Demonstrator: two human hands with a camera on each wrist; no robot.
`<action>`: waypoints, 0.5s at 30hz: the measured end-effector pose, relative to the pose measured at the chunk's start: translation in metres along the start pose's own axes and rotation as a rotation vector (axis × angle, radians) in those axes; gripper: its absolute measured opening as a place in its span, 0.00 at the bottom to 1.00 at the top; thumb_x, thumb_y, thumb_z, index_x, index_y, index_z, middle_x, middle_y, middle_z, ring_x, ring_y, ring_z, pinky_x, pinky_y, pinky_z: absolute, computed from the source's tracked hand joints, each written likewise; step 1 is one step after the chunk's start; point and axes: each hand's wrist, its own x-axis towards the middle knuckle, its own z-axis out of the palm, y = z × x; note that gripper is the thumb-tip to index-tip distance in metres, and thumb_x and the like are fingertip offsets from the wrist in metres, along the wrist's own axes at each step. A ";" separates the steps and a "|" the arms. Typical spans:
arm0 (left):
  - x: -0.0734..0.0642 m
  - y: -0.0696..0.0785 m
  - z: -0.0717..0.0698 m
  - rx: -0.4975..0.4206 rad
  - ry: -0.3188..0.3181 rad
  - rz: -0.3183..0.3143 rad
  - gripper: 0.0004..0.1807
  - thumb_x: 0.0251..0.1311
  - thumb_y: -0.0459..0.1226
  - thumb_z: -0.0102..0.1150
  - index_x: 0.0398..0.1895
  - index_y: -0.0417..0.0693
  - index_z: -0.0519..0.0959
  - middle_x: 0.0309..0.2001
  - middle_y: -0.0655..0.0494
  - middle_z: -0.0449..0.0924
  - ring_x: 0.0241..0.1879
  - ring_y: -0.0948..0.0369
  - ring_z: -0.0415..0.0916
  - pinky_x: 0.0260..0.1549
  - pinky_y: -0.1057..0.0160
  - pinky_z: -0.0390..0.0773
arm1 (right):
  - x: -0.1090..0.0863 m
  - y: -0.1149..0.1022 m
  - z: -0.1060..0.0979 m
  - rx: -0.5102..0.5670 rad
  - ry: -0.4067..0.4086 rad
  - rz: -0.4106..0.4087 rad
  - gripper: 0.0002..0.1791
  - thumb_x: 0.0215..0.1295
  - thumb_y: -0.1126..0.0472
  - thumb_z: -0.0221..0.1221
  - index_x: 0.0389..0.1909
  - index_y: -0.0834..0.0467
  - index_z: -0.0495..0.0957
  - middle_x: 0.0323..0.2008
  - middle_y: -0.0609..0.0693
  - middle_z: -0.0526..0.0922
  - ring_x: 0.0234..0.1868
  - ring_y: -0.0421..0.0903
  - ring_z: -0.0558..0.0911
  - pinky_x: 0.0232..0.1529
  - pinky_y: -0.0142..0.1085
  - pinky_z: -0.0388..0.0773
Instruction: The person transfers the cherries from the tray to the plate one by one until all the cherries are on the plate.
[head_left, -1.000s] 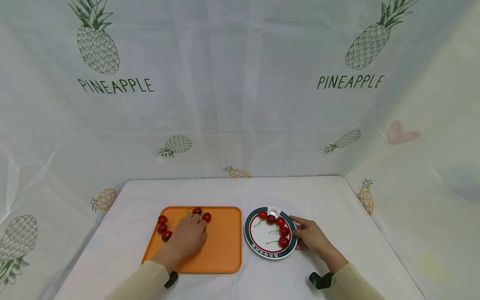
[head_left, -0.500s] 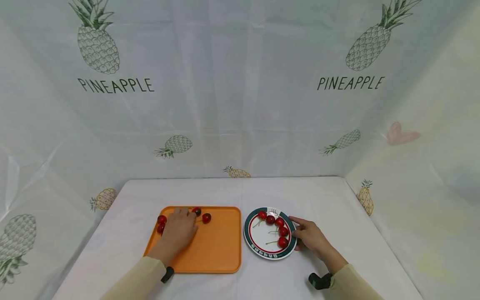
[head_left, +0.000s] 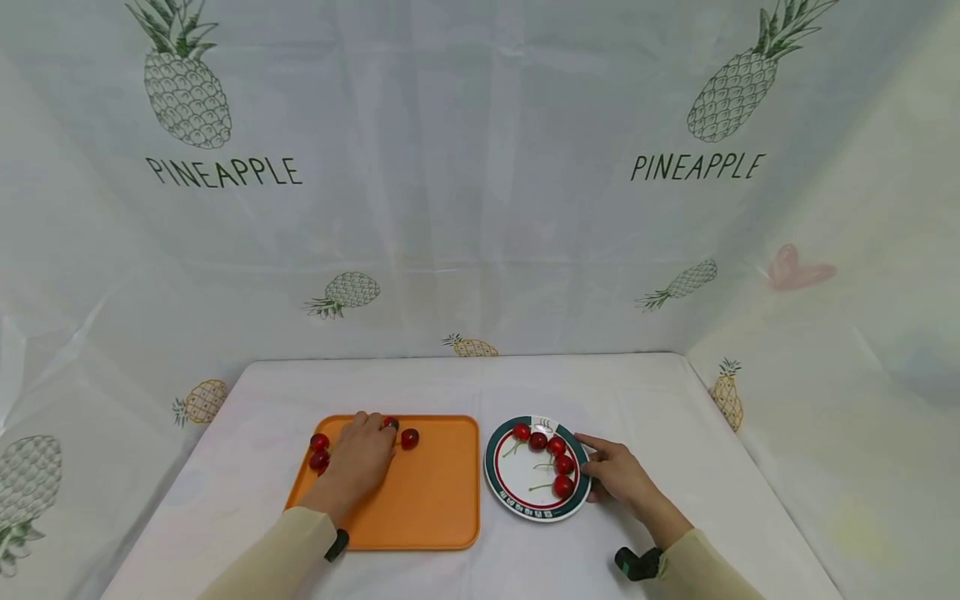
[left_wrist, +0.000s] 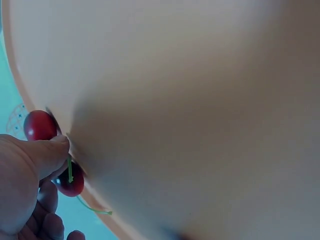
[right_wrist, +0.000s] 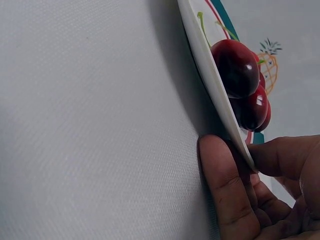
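Note:
My left hand [head_left: 358,460] reaches over the far left part of an orange tray [head_left: 438,504]. In the left wrist view its thumb and finger pinch a green stem beside a cherry [left_wrist: 40,125] and a darker cherry [left_wrist: 73,184]; which cherry that stem belongs to is hard to tell. Two more cherries, one at the far rim [head_left: 391,423] and another cherry [head_left: 409,438], lie right of the fingers. My right hand [head_left: 621,475] grips the right rim of a round plate [head_left: 516,479], thumb above and fingers beneath. Several cherries [right_wrist: 236,68] rest on that plate in a curve.
At the tray's left edge sit more cherries [head_left: 318,442], partly covered by the left hand. A white cloth [head_left: 420,383] covers the table. Behind it hangs a pineapple-print sheet [head_left: 465,208].
My left hand has shifted left across the tray, covering a cherry seen near the left edge before, then nearly stopped. The right hand stays on the plate.

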 end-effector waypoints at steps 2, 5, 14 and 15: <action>0.001 0.000 0.000 0.011 -0.008 -0.002 0.16 0.66 0.43 0.72 0.48 0.40 0.85 0.40 0.49 0.78 0.41 0.51 0.65 0.44 0.52 0.73 | -0.001 0.000 0.000 -0.001 -0.001 0.000 0.31 0.71 0.70 0.59 0.75 0.58 0.72 0.43 0.58 0.81 0.23 0.49 0.82 0.28 0.38 0.84; 0.002 0.001 0.001 0.025 -0.017 0.000 0.15 0.66 0.42 0.73 0.47 0.41 0.85 0.40 0.49 0.78 0.41 0.51 0.66 0.45 0.51 0.74 | -0.001 0.000 0.001 -0.001 -0.002 -0.007 0.31 0.71 0.70 0.59 0.75 0.58 0.72 0.43 0.58 0.81 0.24 0.49 0.82 0.28 0.39 0.84; 0.003 0.003 0.003 0.022 -0.016 -0.001 0.07 0.71 0.34 0.65 0.46 0.39 0.86 0.40 0.48 0.78 0.41 0.50 0.67 0.45 0.51 0.74 | -0.002 0.000 0.001 -0.011 0.004 -0.031 0.31 0.71 0.70 0.60 0.74 0.58 0.72 0.43 0.58 0.81 0.23 0.49 0.81 0.27 0.39 0.84; 0.004 0.003 0.004 0.023 -0.013 0.000 0.07 0.72 0.32 0.63 0.47 0.39 0.86 0.41 0.48 0.78 0.41 0.50 0.67 0.44 0.51 0.74 | -0.002 0.000 0.000 -0.012 0.005 -0.032 0.31 0.70 0.70 0.59 0.74 0.58 0.72 0.42 0.58 0.81 0.23 0.49 0.81 0.27 0.39 0.84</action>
